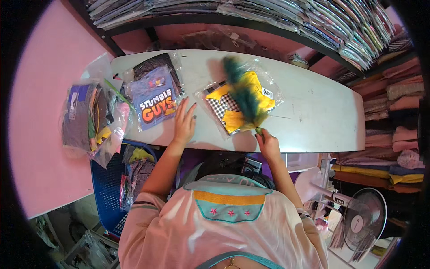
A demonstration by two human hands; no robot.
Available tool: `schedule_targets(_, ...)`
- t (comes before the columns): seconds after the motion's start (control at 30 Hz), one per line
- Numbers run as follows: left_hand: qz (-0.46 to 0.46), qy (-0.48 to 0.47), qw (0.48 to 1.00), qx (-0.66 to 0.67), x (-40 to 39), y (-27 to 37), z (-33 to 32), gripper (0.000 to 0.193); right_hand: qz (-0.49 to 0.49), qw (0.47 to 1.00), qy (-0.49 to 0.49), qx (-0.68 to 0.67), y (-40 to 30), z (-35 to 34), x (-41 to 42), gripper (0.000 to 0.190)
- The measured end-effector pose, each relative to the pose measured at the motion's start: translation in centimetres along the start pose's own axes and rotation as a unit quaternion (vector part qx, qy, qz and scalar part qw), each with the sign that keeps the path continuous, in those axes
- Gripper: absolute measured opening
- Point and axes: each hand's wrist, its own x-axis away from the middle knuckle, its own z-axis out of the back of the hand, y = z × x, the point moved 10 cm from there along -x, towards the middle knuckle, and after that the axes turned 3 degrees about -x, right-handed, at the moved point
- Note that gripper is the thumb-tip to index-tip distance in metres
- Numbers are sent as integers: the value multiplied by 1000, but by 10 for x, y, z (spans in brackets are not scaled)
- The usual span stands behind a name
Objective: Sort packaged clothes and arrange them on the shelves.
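Note:
My right hand (268, 142) grips the short green handle of a feather duster (246, 99), whose dark green and yellow feathers are blurred. The duster lies across or just over a clear plastic bag holding a folded yellow garment (253, 80) with black-and-white check. Which of these it is cannot be told. A small label with a printed code shows at the bag's right side. My left hand (184, 122) rests on the white table (315, 111) with its fingers apart. Beside its fingertips lies a bagged blue garment (153, 101) with large printed lettering, on top of a bagged dark garment (159, 64).
A pile of bagged garments (79, 116) sits to the left on a pink surface (43, 134). Below it stands a blue plastic basket (105, 188) with more bagged clothes. A shelf of packed garments (262, 13) spans the back. To the right are stacked clothes (376, 178) and a fan (364, 218).

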Motion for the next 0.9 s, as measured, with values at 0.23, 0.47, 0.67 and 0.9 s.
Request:
schedule_targets(0.23,-77,-200,974,-76,-9,26,-97,61,-38,992,39,113,21,20,-3,24)
schedule_targets(0.47,-57,-222,964,-137,-3,16,-103,58,27,995,-17,91,24,21,-1,26)
schedule_targets(0.67,-51,-193,969,-145,-9,23,-98,55,-99,988,96,71,80,60,-24,25)
schedule_targets(0.9,-30,-219,964,-150,-6,17,-103,56,12,994,-32,104,82,36,-35,29)
